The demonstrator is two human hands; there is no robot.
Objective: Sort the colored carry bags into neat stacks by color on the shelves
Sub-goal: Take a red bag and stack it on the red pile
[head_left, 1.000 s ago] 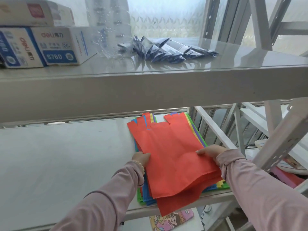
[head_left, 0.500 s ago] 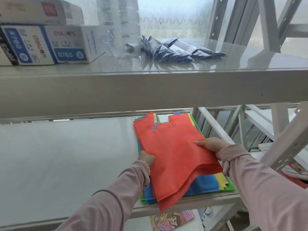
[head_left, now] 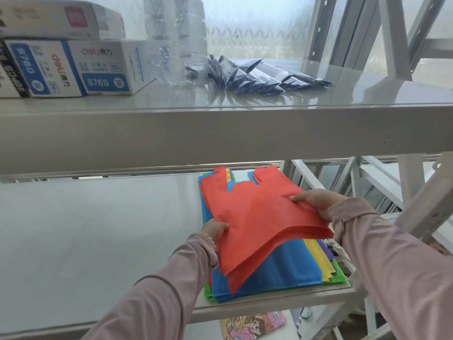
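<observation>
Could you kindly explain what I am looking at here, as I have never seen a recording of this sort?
There is no machine: a person wears a camera on the head, looking down at both hands. The left hand and right hand grip a bundle of red bags, its near edge raised off a pile on the lower shelf: blue bags, yellow bags and green bags. The upper shelf holds boxes, a clear bottle and dark packets.

stockroom: metal shelves point(head_left: 220, 133), stationery boxes point(head_left: 73, 69)
</observation>
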